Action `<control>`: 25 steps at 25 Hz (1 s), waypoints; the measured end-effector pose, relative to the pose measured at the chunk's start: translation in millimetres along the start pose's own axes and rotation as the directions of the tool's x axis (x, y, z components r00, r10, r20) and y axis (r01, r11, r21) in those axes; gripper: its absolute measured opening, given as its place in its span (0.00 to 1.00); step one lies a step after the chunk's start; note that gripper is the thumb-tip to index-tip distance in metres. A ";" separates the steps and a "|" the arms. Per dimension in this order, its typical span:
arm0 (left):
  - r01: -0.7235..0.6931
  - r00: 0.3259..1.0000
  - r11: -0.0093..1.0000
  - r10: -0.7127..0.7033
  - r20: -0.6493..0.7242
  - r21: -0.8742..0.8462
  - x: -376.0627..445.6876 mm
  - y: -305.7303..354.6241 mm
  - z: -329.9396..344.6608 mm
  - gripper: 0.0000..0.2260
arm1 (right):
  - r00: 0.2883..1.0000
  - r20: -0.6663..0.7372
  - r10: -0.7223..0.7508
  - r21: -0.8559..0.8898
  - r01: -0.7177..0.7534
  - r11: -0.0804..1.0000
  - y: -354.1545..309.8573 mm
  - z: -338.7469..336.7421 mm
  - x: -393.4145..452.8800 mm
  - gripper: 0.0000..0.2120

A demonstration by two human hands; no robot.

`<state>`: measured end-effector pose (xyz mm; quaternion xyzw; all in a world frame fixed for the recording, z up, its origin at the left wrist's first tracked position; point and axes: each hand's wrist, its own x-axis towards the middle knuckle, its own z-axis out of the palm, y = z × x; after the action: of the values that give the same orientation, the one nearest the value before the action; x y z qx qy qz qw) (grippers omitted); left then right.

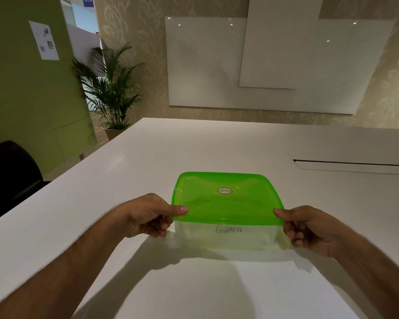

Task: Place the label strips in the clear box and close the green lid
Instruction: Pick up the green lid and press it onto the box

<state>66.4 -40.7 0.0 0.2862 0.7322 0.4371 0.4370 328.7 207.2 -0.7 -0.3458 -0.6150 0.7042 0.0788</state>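
A clear box [228,236] stands on the white table [124,171] in front of me, with a translucent green lid [226,199] lying over its top. A label strip with handwritten letters [229,229] shows through the box's near wall. My left hand [148,215] grips the lid's near left corner, thumb on top and fingers curled beneath. My right hand [306,226] grips the near right corner the same way. A small oval sticker [224,191] sits at the lid's middle.
A black chair [9,176] stands at the table's left side. A narrow cable slot [350,163] runs across the table at the right. A potted palm [111,88] and wall boards [263,63] lie beyond the far edge.
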 end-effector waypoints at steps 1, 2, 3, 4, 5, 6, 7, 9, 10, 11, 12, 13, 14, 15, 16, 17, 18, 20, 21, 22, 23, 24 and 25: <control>-0.003 1.000 1.000 0.003 0.003 -0.008 0.5 -0.5 -0.6 0.25 | 1.000 0.002 -0.001 0.008 0.001 1.000 0.0 0.1 -0.1 0.14; -0.007 1.000 1.000 0.007 0.006 -0.018 0.9 -1.3 -1.1 0.25 | 1.000 0.001 0.000 0.012 0.000 1.000 0.3 0.0 -0.2 0.14; -0.011 1.000 1.000 0.012 0.006 -0.024 1.3 -2.1 -1.7 0.25 | 1.000 -0.002 0.004 0.011 -0.004 1.000 0.5 -0.3 -0.2 0.14; -0.016 1.000 1.000 0.016 -0.001 -0.020 1.8 -3.0 -2.3 0.25 | 1.000 -0.002 0.010 0.003 -0.010 1.000 0.9 -0.8 -0.2 0.14; -0.021 1.000 1.000 0.021 -0.012 -0.002 1.7 -3.4 -2.8 0.25 | 1.000 -0.001 0.017 -0.015 -0.017 1.000 1.2 -1.9 -0.6 0.15; -0.023 0.999 0.999 0.024 -0.022 0.029 0.8 -2.9 -3.0 0.26 | 1.000 0.003 0.025 -0.049 -0.025 0.998 0.8 -3.4 -1.6 0.16; -0.022 0.999 0.997 0.024 -0.027 0.070 -1.4 -1.4 -3.3 0.27 | 0.999 0.006 0.032 -0.099 -0.032 0.995 -0.7 -4.6 -3.0 0.18; -0.013 0.998 0.981 0.025 -0.059 0.194 -7.1 5.6 -5.9 0.30 | 0.999 -0.036 0.020 -0.238 -0.028 0.971 -7.7 -5.5 -7.3 0.23; -0.004 0.993 0.963 0.036 -0.114 0.268 -9.0 10.4 -7.9 0.34 | 0.995 -0.093 -0.022 -0.298 -0.007 0.954 -12.9 -5.5 -8.5 0.27; 0.005 0.975 0.938 0.072 -0.210 0.347 -9.6 15.9 -9.7 0.37 | 0.982 -0.166 -0.090 -0.336 0.029 0.941 -18.5 -6.2 -7.3 0.30; 0.021 0.932 0.897 0.142 -0.333 0.441 -8.7 21.4 -10.6 0.40 | 0.955 -0.235 -0.181 -0.358 0.089 0.930 -24.3 -6.1 -4.5 0.33; 0.043 0.860 0.838 0.245 -0.447 0.543 -6.6 26.9 -9.7 0.41 | 0.909 -0.289 -0.299 -0.406 0.166 0.899 -29.9 -4.5 -0.9 0.34; 0.055 0.774 0.773 0.367 -0.516 0.632 -3.4 31.4 -6.8 0.40 | 0.849 -0.308 -0.430 -0.504 0.238 0.830 -34.7 -1.3 3.7 0.33; 0.035 0.706 0.720 0.473 -0.527 0.693 0.2 34.8 -1.3 0.37 | 0.788 -0.283 -0.546 -0.637 0.271 0.721 -38.1 4.4 8.0 0.30; -0.028 0.670 0.685 0.553 -0.495 0.728 3.6 38.3 7.3 0.33 | 0.741 -0.223 -0.633 -0.758 0.276 0.590 -39.9 12.7 11.8 0.28; -0.100 0.664 0.651 0.607 -0.437 0.752 7.3 41.3 17.6 0.30 | 0.711 -0.136 -0.689 -0.844 0.281 0.457 -40.5 22.6 16.0 0.26; -0.150 0.680 0.606 0.636 -0.364 0.781 12.6 43.5 27.8 0.27 | 0.710 -0.034 -0.703 -0.899 0.286 0.333 -39.9 33.0 21.3 0.26; -0.163 0.751 0.482 0.626 -0.208 0.861 24.0 46.2 46.1 0.28 | 0.761 0.150 -0.631 -0.941 0.306 0.146 -38.2 53.4 33.0 0.33; -0.156 0.792 0.427 0.593 -0.145 0.891 28.6 47.8 54.0 0.29 | 0.802 0.194 -0.565 -0.948 0.302 0.104 -37.2 61.3 38.5 0.35; -0.152 0.829 0.395 0.550 -0.101 0.906 32.6 49.3 59.7 0.30 | 0.841 0.212 -0.498 -0.955 0.287 0.079 -36.9 67.8 42.4 0.36; -0.150 0.861 0.387 0.503 -0.071 0.910 36.0 50.3 63.9 0.30 | 0.868 0.216 -0.446 -0.961 0.269 0.058 -36.2 71.2 46.0 0.37; -0.146 0.885 0.389 0.463 -0.055 0.909 38.8 50.5 66.7 0.30 | 0.884 0.217 -0.415 -0.967 0.254 0.036 -36.2 72.8 48.3 0.37; -0.137 0.900 0.388 0.432 -0.048 0.911 41.1 50.7 68.5 0.30 | 0.893 0.217 -0.395 -0.970 0.244 0.017 -36.1 73.5 49.6 0.37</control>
<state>110.6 41.9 12.9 0.5303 0.8425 0.0902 0.0300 237.3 182.5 13.5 -0.2000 -0.9781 0.0549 0.0193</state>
